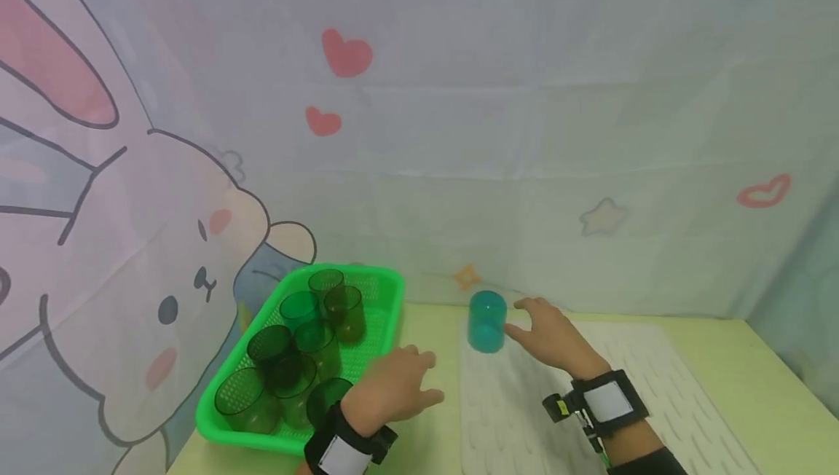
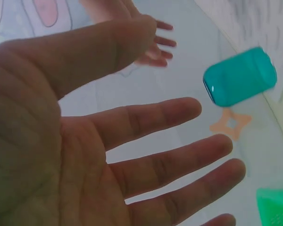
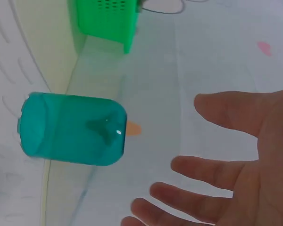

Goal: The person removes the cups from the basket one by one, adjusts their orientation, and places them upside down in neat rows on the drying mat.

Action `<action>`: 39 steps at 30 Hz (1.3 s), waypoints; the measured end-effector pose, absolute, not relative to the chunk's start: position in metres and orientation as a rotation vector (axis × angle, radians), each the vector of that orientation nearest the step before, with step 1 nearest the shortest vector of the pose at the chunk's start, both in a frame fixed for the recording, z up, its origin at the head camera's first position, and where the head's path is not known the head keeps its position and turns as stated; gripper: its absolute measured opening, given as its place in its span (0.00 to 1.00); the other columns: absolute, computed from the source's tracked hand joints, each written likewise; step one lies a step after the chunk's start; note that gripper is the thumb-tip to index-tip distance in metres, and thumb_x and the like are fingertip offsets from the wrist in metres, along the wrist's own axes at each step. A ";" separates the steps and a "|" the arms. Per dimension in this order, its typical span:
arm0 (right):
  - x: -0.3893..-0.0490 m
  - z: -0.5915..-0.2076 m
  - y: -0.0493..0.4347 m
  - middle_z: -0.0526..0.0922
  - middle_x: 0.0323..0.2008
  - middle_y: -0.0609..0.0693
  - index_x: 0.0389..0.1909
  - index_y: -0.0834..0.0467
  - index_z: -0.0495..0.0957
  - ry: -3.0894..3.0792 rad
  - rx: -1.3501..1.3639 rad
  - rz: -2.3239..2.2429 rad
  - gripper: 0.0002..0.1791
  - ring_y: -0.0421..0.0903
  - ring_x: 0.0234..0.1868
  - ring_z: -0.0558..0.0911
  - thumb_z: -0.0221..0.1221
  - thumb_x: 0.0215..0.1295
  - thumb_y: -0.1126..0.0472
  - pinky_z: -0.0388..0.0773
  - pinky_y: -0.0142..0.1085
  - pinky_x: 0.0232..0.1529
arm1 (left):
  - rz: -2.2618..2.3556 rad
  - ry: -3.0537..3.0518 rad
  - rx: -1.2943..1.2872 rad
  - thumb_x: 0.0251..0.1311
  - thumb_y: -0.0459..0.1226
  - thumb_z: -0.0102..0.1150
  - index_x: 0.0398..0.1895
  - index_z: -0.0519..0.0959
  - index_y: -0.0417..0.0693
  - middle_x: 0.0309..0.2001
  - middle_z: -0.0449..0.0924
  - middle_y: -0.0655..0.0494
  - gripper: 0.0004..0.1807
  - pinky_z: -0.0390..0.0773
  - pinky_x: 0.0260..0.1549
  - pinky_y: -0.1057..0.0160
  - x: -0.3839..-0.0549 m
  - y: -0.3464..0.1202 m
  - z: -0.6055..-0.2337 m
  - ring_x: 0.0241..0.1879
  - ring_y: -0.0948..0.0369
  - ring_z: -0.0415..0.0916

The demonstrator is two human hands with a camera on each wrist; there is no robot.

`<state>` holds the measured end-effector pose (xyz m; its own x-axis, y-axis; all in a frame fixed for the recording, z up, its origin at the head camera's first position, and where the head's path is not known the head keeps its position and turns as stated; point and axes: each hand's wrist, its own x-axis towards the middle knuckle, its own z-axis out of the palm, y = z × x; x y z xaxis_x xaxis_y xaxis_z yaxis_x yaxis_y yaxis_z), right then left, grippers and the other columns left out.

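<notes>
A teal see-through cup point(image 1: 487, 323) stands upside down on the white textured mat point(image 1: 518, 402), its rounded base facing up. Just right of it is my right hand point(image 1: 553, 340), thumb and fingers spread; in the right wrist view a gap separates the fingers point(image 3: 198, 172) from the cup point(image 3: 73, 129). My left hand point(image 1: 393, 384) hovers by the right side of a green basket point(image 1: 387, 285), fingers extended and holding nothing. Inside the basket are several tinted see-through cups point(image 1: 249, 409), mostly rim up. One dark cup point(image 1: 328, 395) is partly hidden behind my left hand.
The mat lies on a pale yellow table point(image 1: 734, 373). Behind the table hangs a printed cloth point(image 1: 524, 132) with a rabbit, hearts and stars, close to the table's back edge. Black camera bands point(image 1: 609, 402) sit on both wrists.
</notes>
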<state>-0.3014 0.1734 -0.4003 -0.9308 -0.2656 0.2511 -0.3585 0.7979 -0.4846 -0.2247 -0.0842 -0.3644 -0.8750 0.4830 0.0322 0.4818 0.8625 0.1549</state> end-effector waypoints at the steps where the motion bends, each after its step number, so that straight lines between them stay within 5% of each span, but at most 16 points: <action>1: -0.298 -0.401 0.175 0.67 0.53 0.63 0.55 0.66 0.65 -2.828 0.486 0.853 0.34 0.60 0.53 0.67 0.50 0.59 0.41 0.66 0.51 0.47 | 0.236 3.019 0.787 0.51 0.49 0.58 0.47 0.73 0.47 0.35 0.72 0.53 0.23 0.70 0.26 0.63 -0.225 -0.088 -0.361 0.33 0.58 0.70; 10: -0.271 -0.405 0.188 0.72 0.49 0.60 0.53 0.63 0.67 -2.888 0.379 1.084 0.32 0.56 0.46 0.74 0.50 0.58 0.41 0.73 0.46 0.38 | 0.093 3.012 0.808 0.49 0.49 0.59 0.44 0.74 0.50 0.29 0.70 0.59 0.20 0.67 0.18 0.63 -0.230 -0.109 -0.340 0.26 0.62 0.69; 17: -0.260 -0.407 0.202 0.73 0.46 0.59 0.53 0.62 0.67 -2.884 0.312 1.191 0.29 0.54 0.44 0.75 0.51 0.59 0.44 0.74 0.42 0.34 | 0.016 3.014 0.720 0.50 0.51 0.57 0.52 0.73 0.49 0.43 0.76 0.54 0.27 0.73 0.32 0.54 -0.248 -0.120 -0.327 0.43 0.56 0.72; 24: -0.258 -0.405 0.209 0.73 0.46 0.57 0.54 0.61 0.66 -2.872 0.274 1.202 0.33 0.54 0.45 0.74 0.49 0.58 0.40 0.73 0.42 0.34 | -0.064 3.007 0.601 0.54 0.52 0.52 0.21 0.73 0.51 0.21 0.70 0.58 0.16 0.70 0.25 0.57 -0.285 -0.134 -0.315 0.26 0.58 0.72; 32: -0.256 -0.414 0.214 0.73 0.46 0.55 0.54 0.60 0.67 -2.881 0.234 1.267 0.32 0.53 0.45 0.74 0.50 0.58 0.40 0.73 0.41 0.35 | -0.078 2.948 0.424 0.53 0.45 0.56 0.14 0.66 0.48 0.16 0.62 0.56 0.17 0.66 0.21 0.59 -0.333 -0.147 -0.325 0.19 0.60 0.64; 39: -0.258 -0.411 0.219 0.73 0.46 0.56 0.54 0.60 0.67 -2.862 0.235 1.247 0.32 0.54 0.45 0.74 0.49 0.57 0.39 0.73 0.41 0.34 | -0.169 2.904 0.299 0.51 0.34 0.54 0.18 0.73 0.45 0.21 0.70 0.52 0.07 0.65 0.19 0.61 -0.372 -0.153 -0.338 0.21 0.58 0.64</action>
<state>-0.2582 0.2193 -0.4114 -0.9886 -0.1330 0.0699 -0.1418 0.6716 -0.7272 -0.3721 -0.1525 -0.3376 -0.9559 0.1882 -0.2254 0.2130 0.9728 -0.0914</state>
